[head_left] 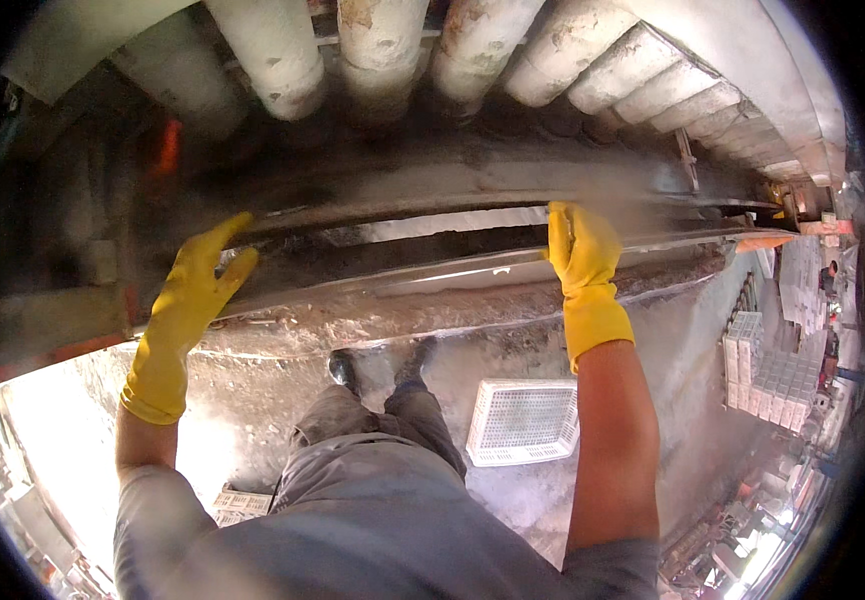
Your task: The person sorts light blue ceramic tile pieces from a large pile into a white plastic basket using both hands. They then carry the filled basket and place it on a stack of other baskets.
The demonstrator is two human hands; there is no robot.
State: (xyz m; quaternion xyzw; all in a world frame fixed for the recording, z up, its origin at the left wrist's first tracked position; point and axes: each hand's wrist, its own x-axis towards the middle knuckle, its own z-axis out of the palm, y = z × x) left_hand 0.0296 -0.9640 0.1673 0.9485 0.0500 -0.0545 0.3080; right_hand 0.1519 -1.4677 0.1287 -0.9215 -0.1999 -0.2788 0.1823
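My left hand, in a long yellow rubber glove, is at the left end of a long dark metal trough. Its thumb and fingers are apart, and nothing shows between them. In a matching glove, my right hand is over the trough toward its right half, its fingers curled in. Whatever those fingers may hold is hidden. Between the hands runs a narrow slot with a pale strip showing in it. Haze blurs the trough's far side near the right hand.
Thick pale rollers line up above the trough. On the wet floor behind me lies a white plastic crate. Stacked white crates stand at the right. Part of another crate shows at lower left, and my boots are close to the trough.
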